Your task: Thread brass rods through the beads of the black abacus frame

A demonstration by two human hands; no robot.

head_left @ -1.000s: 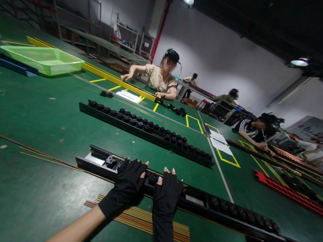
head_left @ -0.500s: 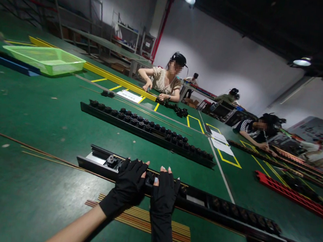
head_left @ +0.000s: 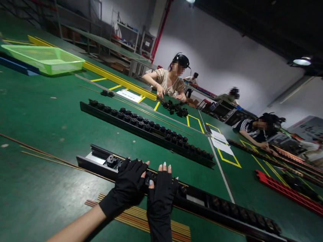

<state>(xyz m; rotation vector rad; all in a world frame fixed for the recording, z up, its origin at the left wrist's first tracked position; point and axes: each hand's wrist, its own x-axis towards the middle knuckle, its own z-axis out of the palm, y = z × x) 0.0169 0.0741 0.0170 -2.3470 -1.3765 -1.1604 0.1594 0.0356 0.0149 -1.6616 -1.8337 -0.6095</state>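
Note:
A long black channel point(head_left: 198, 207) lies across the table in front of me with small black blocks point(head_left: 230, 207) set inside it. My left hand point(head_left: 131, 177), in a black fingerless glove, is bent over the channel and grips it, hiding the blocks underneath. Just to its right, my right hand point(head_left: 162, 190), gloved the same way, rests over the channel with its fingers stretched toward the far wall and its thumb apart. Thin brass-coloured rods point(head_left: 177, 228) lie side by side below my hands. One end of the channel has a single block point(head_left: 111, 161) showing.
A second black channel point(head_left: 148, 135) filled with blocks lies beyond. A green basket point(head_left: 52, 63), a yellow rail point(head_left: 119, 81) and a red rail point(head_left: 289, 192) are farther off. A co-worker point(head_left: 168, 79) sits opposite beside loose black parts point(head_left: 176, 109); another works at the right.
My right hand has shifted slightly to the left, its fingers reaching a little farther forward. My left hand stays put. Opposite, the co-worker's hands have moved right, to the loose black parts.

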